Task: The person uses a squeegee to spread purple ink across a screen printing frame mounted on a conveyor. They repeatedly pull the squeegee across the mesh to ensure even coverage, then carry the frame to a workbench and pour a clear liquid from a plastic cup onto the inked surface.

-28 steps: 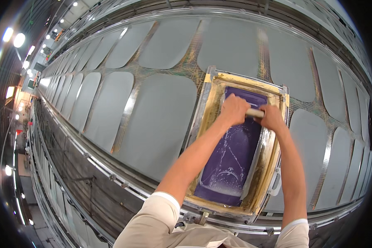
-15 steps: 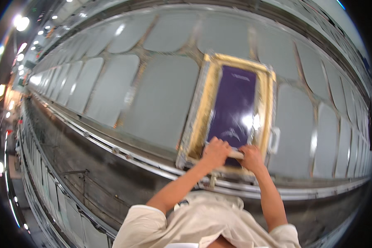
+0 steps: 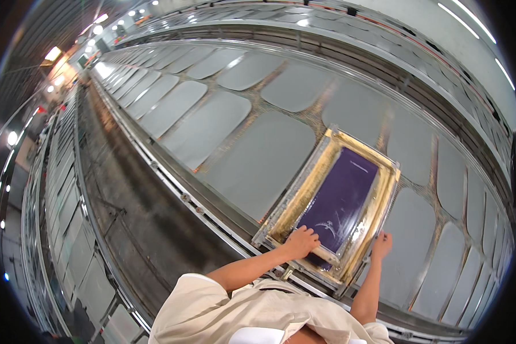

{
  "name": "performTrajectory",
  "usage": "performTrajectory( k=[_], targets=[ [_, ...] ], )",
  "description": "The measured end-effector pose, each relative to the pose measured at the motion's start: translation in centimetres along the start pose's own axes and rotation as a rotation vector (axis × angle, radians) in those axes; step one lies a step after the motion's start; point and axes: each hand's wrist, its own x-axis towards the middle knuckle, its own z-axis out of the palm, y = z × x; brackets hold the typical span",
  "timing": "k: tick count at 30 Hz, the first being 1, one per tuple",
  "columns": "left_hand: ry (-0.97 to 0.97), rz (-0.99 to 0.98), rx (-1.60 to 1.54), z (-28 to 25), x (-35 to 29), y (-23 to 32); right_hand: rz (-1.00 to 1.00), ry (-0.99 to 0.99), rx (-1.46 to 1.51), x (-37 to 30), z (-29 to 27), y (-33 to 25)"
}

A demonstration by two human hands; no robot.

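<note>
A printing screen frame with yellow-stained borders lies tilted in front of me on a long table. Its middle is a dark purple panel, glossy, with pale streaks near the lower end. Across the near end of the panel lies a squeegee, and my left hand is closed on its left part. My right hand is off the squeegee, with fingers curled at the frame's right side, where the white side handle sits; the hand mostly covers that handle.
Rows of grey rounded panels cover the table on both sides of the frame. A metal rail runs along its near edge. To my left are a dark aisle floor and another table of panels; a further one stands beyond the far edge.
My right hand has let go of the squeegee and moved right to the frame's side handle. My left hand stays on the squeegee. The view has turned, so the table appears more slanted.
</note>
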Motion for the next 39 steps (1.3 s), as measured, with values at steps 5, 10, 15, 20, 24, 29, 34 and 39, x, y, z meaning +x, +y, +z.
performTrajectory(
  k=[5, 10, 15, 20, 24, 29, 34, 39],
  targets=[
    [0.031, 0.01, 0.065, 0.7, -0.6, 0.7, -0.031, 0.057, 0.043, -0.4, -0.1, 0.6],
    [0.168, 0.012, 0.037, 1.0, -1.7, 1.1, -0.037, 0.065, 0.028, -0.4, -2.5, -1.2],
    [0.182, -0.011, 0.05, -1.1, -3.3, -0.2, -0.095, 0.11, 0.005, -1.2, -5.7, -9.4],
    [0.19, -0.105, -0.028, -3.7, -7.5, -9.7, -0.142, 0.047, 0.115, -2.0, 3.6, -13.9],
    [0.05, -0.121, 0.077, -7.2, -10.8, -18.7, -0.101, 0.11, 0.127, -6.3, 13.7, -14.3],
    [0.205, -0.043, -0.004, -8.3, -16.3, -28.8, -0.076, 0.137, 0.23, -12.4, 21.8, -24.1],
    [0.219, 0.011, 0.005, -9.5, -18.7, -30.6, 0.067, 0.064, 0.277, -14.8, 20.5, -29.1],
    [0.251, 0.042, -0.053, -7.9, -22.6, -28.6, 0.134, 0.051, 0.246, -14.5, 21.7, -28.4]
  ],
)
